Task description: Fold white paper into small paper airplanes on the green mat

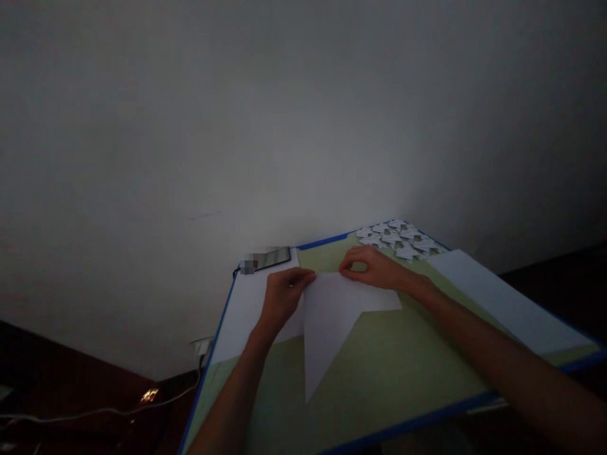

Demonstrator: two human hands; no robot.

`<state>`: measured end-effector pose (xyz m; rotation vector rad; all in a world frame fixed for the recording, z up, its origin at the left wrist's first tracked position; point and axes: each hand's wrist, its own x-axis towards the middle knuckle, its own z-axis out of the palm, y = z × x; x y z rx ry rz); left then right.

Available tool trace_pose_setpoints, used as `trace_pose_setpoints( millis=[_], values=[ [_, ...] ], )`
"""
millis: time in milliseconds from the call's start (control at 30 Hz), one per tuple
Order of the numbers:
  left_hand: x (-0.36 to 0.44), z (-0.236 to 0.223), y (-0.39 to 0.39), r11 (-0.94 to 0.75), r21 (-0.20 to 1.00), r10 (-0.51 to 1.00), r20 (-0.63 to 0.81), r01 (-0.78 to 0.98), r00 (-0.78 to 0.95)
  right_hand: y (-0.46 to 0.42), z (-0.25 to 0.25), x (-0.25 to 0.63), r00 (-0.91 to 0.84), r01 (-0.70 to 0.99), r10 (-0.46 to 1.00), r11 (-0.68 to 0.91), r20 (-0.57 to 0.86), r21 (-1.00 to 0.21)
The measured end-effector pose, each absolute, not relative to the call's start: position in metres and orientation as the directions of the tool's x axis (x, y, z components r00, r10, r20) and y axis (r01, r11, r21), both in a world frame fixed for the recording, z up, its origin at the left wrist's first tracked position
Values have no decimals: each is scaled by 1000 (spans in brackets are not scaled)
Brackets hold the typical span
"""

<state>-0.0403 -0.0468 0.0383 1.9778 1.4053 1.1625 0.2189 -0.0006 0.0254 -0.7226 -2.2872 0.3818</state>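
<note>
A folded sheet of white paper (332, 322) lies at the middle of the green tabletop (379, 373), one long point reaching toward me and a shorter one to the right. My left hand (284, 291) pinches its upper left corner between thumb and fingertips. Along the same top edge, a little to the right, my right hand (367, 265) is closed in a pinch on the paper. The two hands are a short gap apart. Part of the right side of the sheet passes under my right hand and is hidden.
Several small folded paper shapes (393, 239) cover the far right corner. White paper sheets (469, 297) lie along the right edge, and another white sheet (256, 309) on the left. A phone or tablet (274, 258) rests at the far left. A cable (175, 398) hangs beside the table.
</note>
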Motion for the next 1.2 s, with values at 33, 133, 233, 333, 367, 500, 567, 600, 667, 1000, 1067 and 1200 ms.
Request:
trace_pose_setpoints(
  millis=[33,133,233,333,367,500,567,600,667,1000,1067,1200],
  values=[
    [-42,38,-46,-376,751,919,378,542,114,0,24,220,-604,393,608,789,515,-471],
    [-47,39,-43,-354,765,925,372,538,79,7,21,229,-607,407,653,744,452,-530],
    [-55,42,-41,-326,786,931,365,526,32,14,19,241,-595,442,722,661,354,-606],
    [-64,45,-39,-310,780,926,378,544,-14,19,20,251,-577,462,774,572,260,-678],
    [-67,45,-38,-304,775,924,382,555,-28,20,20,254,-571,466,785,551,240,-693],
    [-79,43,-34,-282,759,922,383,587,-53,23,18,263,-563,485,805,504,185,-714],
    [-85,42,-32,-275,745,921,386,608,-56,25,15,268,-558,495,812,491,172,-717],
    [-88,42,-31,-266,737,920,387,621,-65,27,13,270,-548,502,820,482,167,-718],
    [-93,44,-30,-241,730,917,388,639,-98,30,10,274,-516,516,839,465,171,-720],
    [-82,43,-31,-280,810,948,318,515,14,11,12,235,-489,488,716,698,499,-524],
    [-76,40,-31,-284,830,952,304,480,38,-2,13,219,-592,498,662,749,459,-438],
    [-69,37,-33,-254,893,964,263,371,27,-21,12,199,-712,497,615,783,340,-374]
  ],
)
